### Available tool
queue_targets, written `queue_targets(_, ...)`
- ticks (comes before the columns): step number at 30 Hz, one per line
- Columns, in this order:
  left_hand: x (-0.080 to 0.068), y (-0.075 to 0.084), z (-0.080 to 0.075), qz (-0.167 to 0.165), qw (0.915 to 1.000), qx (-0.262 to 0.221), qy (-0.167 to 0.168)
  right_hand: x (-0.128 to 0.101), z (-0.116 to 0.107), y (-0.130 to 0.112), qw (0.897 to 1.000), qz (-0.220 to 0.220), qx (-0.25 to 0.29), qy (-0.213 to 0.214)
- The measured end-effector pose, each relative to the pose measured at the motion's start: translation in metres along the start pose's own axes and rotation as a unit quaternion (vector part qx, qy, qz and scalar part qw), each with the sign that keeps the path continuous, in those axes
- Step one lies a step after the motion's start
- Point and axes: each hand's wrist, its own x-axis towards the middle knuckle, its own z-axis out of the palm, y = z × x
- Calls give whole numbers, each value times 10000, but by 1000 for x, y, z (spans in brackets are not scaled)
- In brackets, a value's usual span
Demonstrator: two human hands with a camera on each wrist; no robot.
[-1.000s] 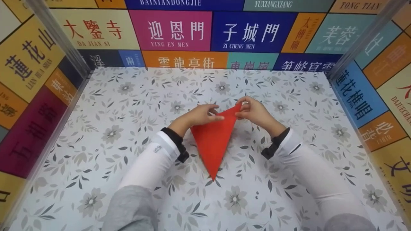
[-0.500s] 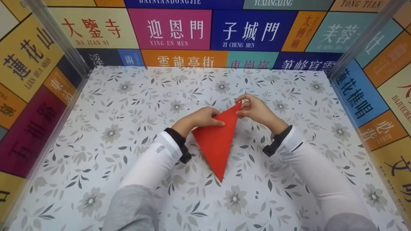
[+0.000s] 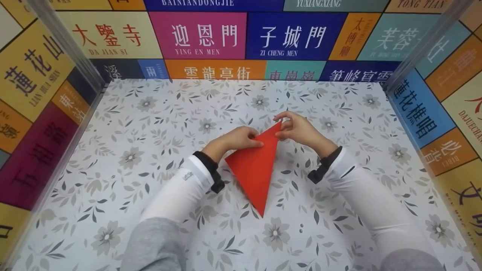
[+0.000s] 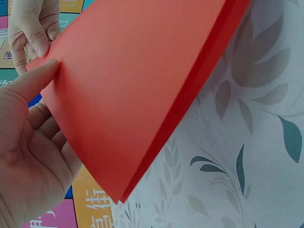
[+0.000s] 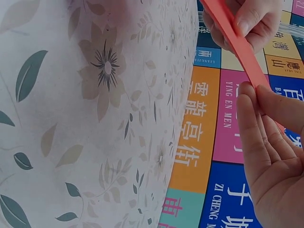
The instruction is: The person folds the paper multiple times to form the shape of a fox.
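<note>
Holding the folded red paper (image 3: 254, 169) tilted over the flowered table (image 3: 150, 124), we pinch its top edge with the left hand (image 3: 239, 138) and its upper corner with the right hand (image 3: 299, 130). Keeping its layers aligned probably wants a light, even pinch at both places, sparing the middle from creases. We see no container.

The paper (image 3: 251, 171) is plain red. The counter (image 3: 169, 113) is white with grey flowers and leaves. Blocks of cream, pink, deep blue, orange and teal pattern the far wall (image 3: 199, 41); the left wall (image 3: 41, 162) has yellow and maroon, the right wall (image 3: 418, 120) light blue and orange. The sleeves (image 3: 173, 195) are white, grey nearest; straps (image 3: 208, 161) black.
</note>
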Motion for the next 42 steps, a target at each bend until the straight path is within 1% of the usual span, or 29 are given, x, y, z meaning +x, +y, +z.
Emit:
queue_targets(13,-1,3,0,-22,10000,10,62,-1,0,-2,10000,5,58,25)
queue_targets(21,-2,4,-1,-9,9998,-115,184,-2,-3,-7,10000,31,-69,64)
queue_targets(24,-2,5,-2,-62,9993,-280,246,-3,-4,-8,9999,54,69,75)
queue_targets(26,-3,5,-3,-125,9982,-482,327,-4,-5,-8,9998,44,200,63)
queue_targets(29,-4,5,-5,-170,9948,-817,583,-6,-7,-4,9992,-65,392,40)
queue_targets(32,-5,5,-6,-293,9866,-1238,1022,-9,-8,2,9986,-219,486,27)
queue_targets(34,-7,5,-6,-370,9774,-1566,1374,-12,-10,7,9984,-308,468,65)
queue_targets(36,-10,3,-7,-440,9649,-1936,1721,-15,-12,11,9985,-360,402,83)
queue_targets(39,-15,1,-10,-519,9452,-2444,2103,-19,-15,15,9987,-394,316,92)
queue_targets(42,-19,-1,-12,-653,9206,-3058,2339,-23,-20,20,9990,-297,320,89)
